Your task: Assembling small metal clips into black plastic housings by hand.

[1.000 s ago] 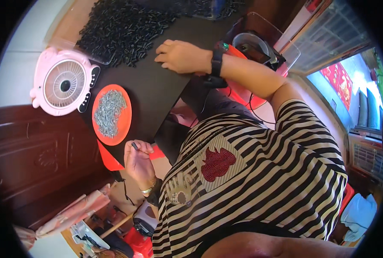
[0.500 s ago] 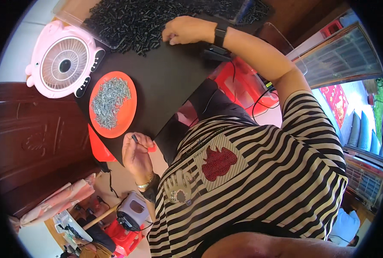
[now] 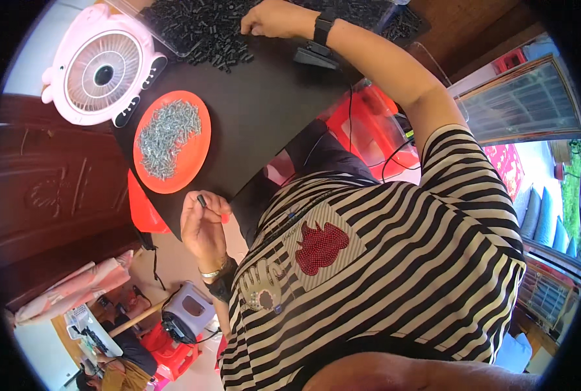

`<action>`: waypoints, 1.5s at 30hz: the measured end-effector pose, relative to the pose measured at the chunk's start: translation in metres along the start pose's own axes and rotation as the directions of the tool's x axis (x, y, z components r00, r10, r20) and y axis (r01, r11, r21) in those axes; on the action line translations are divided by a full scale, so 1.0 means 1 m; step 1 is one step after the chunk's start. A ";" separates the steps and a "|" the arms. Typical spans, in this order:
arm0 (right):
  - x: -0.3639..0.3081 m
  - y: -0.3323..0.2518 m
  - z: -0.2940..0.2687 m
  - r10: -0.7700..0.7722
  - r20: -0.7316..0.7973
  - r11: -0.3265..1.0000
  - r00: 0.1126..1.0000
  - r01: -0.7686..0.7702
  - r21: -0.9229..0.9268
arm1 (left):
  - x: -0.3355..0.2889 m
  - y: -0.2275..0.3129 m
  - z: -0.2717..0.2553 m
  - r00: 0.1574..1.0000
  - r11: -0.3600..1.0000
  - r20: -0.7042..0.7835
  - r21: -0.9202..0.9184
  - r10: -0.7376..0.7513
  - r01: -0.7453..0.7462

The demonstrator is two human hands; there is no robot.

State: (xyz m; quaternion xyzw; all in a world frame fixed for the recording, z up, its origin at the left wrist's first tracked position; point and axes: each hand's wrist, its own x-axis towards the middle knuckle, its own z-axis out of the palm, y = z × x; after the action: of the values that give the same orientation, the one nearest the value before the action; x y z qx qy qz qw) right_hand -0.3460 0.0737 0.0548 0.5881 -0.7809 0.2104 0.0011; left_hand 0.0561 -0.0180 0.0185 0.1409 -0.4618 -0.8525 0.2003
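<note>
My left hand (image 3: pixel 202 225) is at the near left edge of the dark table, fingers bent round a small black cylindrical piece (image 3: pixel 202 201). Something red shows by its fingertips. Just beyond it lies an oval red-orange plate (image 3: pixel 185 171) bearing a heap of small shiny silvery pieces (image 3: pixel 166 138), too fine to name. My right hand (image 3: pixel 274 19) reaches to the far side, its fingers pinched together beside a large pile of small black pieces (image 3: pixel 206 36). What those fingers hold, if anything, is hidden.
A pink animal-shaped fan (image 3: pixel 101 72) stands left of the plate. Near my right wrist sits a black device (image 3: pixel 315 57) with a cable. Red plastic stools or bins (image 3: pixel 362 124) are right of the table (image 3: pixel 258 111). Another person (image 3: pixel 124 365) is at lower left.
The whole view has shifted a little. My right hand stays by the black pile, and my left hand still holds the black piece, turned slightly.
</note>
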 end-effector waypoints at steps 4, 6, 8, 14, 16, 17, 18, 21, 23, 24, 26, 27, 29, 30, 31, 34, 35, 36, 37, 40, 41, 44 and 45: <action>-0.005 -0.008 -0.004 -0.006 -0.007 0.999 1.000 0.006 0.033 | -0.001 -0.002 0.000 1.000 1.000 -0.017 0.009 0.011 -0.011; -0.006 -0.014 -0.006 -0.057 0.024 0.997 0.998 0.056 0.052 | -0.002 -0.001 -0.001 1.000 1.000 0.002 0.020 0.011 -0.011; -0.005 -0.010 0.006 -0.120 0.010 0.992 0.993 0.119 0.045 | -0.002 -0.002 0.000 1.000 1.000 0.006 0.017 0.011 -0.011; 0.015 -0.002 0.027 -0.134 0.081 0.963 0.988 0.149 -0.225 | -0.002 -0.003 -0.001 1.000 1.000 -0.007 0.004 0.020 -0.020; 0.012 -0.006 0.017 -0.092 0.082 0.972 0.992 0.107 -0.209 | -0.004 -0.003 -0.002 0.999 0.999 -0.019 -0.008 0.033 -0.033; 0.009 -0.008 0.011 -0.040 0.076 0.979 0.996 0.054 -0.195 | -0.004 -0.002 -0.001 0.999 0.999 -0.010 -0.018 0.031 -0.031; 0.017 0.008 0.016 -0.077 0.100 0.970 0.992 0.098 -0.221 | -0.003 -0.002 -0.002 1.000 0.999 -0.002 -0.027 0.028 -0.028; 0.011 0.004 -0.007 -0.102 0.104 0.992 0.989 0.109 -0.061 | -0.002 -0.003 -0.006 0.999 0.998 0.023 -0.057 0.034 -0.033; 0.007 -0.008 -0.008 -0.107 0.075 0.990 0.991 0.113 -0.080 | -0.001 -0.002 -0.004 0.999 0.998 0.011 -0.054 0.037 -0.036; 0.005 -0.018 -0.010 -0.073 0.083 0.997 0.994 0.073 -0.005 | -0.001 -0.003 -0.004 0.999 0.998 0.005 -0.050 0.039 -0.039; 0.003 -0.024 -0.004 -0.036 0.096 0.997 0.995 0.029 0.069 | 0.002 -0.004 -0.008 0.999 0.997 0.010 -0.064 0.038 -0.037; 0.003 -0.024 0.009 -0.117 0.027 0.990 0.993 0.115 0.077 | 0.003 -0.004 -0.010 0.999 0.997 0.020 -0.075 0.037 -0.036; 0.009 -0.030 0.022 -0.200 -0.037 0.976 0.979 0.203 0.080 | 0.003 -0.005 -0.013 0.999 0.997 0.017 -0.073 0.038 -0.036; 0.013 -0.040 0.027 -0.280 -0.006 0.960 0.960 0.280 0.016 | 0.004 -0.006 -0.016 0.999 0.997 0.013 -0.067 0.039 -0.038; 0.016 -0.049 0.032 -0.355 0.031 0.933 0.934 0.356 -0.046 | 0.004 -0.007 -0.018 0.999 0.997 0.009 -0.068 0.040 -0.039; 0.024 -0.060 0.050 -0.386 0.086 0.901 0.919 0.395 -0.178 | 0.007 -0.009 -0.025 0.999 0.997 0.025 -0.064 0.040 -0.039; 0.029 -0.058 0.057 -0.404 0.146 0.866 0.903 0.429 -0.258 | 0.007 -0.009 -0.026 0.999 0.997 0.019 -0.072 0.035 -0.034; 0.031 -0.052 0.062 -0.423 0.089 0.864 0.902 0.431 -0.261 | 0.006 -0.009 -0.028 0.999 0.996 0.014 -0.080 0.030 -0.029; 0.032 -0.045 0.063 -0.398 0.072 0.861 0.914 0.400 -0.314 | 0.006 -0.009 -0.029 0.999 0.996 0.011 -0.080 0.034 -0.033; 0.022 -0.021 0.035 -0.351 0.086 0.881 0.932 0.360 -0.306 | -0.001 -0.007 -0.009 0.999 0.994 0.001 -0.106 0.032 -0.032; 0.019 -0.012 0.033 -0.376 0.015 0.867 0.926 0.358 -0.346 | -0.002 -0.004 -0.006 0.999 0.995 0.010 -0.096 0.031 -0.030; 0.019 -0.003 0.026 -0.351 0.055 0.893 0.935 0.351 -0.280 | -0.001 -0.003 -0.008 1.000 0.995 0.015 -0.094 0.024 -0.023; 0.017 -0.015 0.013 -0.337 0.026 0.923 0.941 0.336 -0.190 | -0.002 -0.004 -0.009 1.000 0.996 0.015 -0.093 0.019 -0.018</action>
State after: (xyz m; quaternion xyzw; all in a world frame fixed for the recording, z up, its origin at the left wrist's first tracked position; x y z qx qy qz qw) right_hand -0.3343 0.0501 0.0520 0.7097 -0.6851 0.1329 0.0965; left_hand 0.0608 -0.0220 0.0106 0.1205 -0.4246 -0.8722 0.2109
